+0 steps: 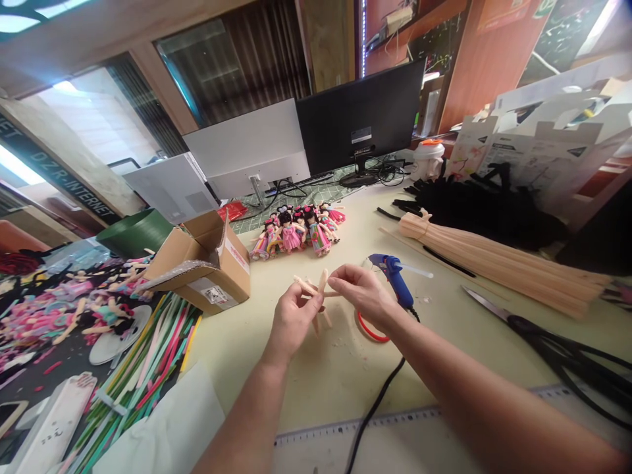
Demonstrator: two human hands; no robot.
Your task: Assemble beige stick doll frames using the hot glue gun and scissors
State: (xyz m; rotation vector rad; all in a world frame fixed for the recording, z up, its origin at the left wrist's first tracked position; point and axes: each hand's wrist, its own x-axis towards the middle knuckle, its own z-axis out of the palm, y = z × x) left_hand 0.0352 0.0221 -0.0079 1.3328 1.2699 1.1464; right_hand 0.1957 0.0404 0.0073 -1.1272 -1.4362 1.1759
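Blue glue gun (401, 287) near right hand (366, 291)

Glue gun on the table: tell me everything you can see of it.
The glue gun is blue and looks plastic. It lies on the table, just beyond the right hand, its handle slanting toward the lower right. A translucent stick juts from its back. A black cord leads from the handle, passes behind the right forearm and runs to the picture's bottom edge. Neither hand grips it. Whether it is switched on cannot be told.
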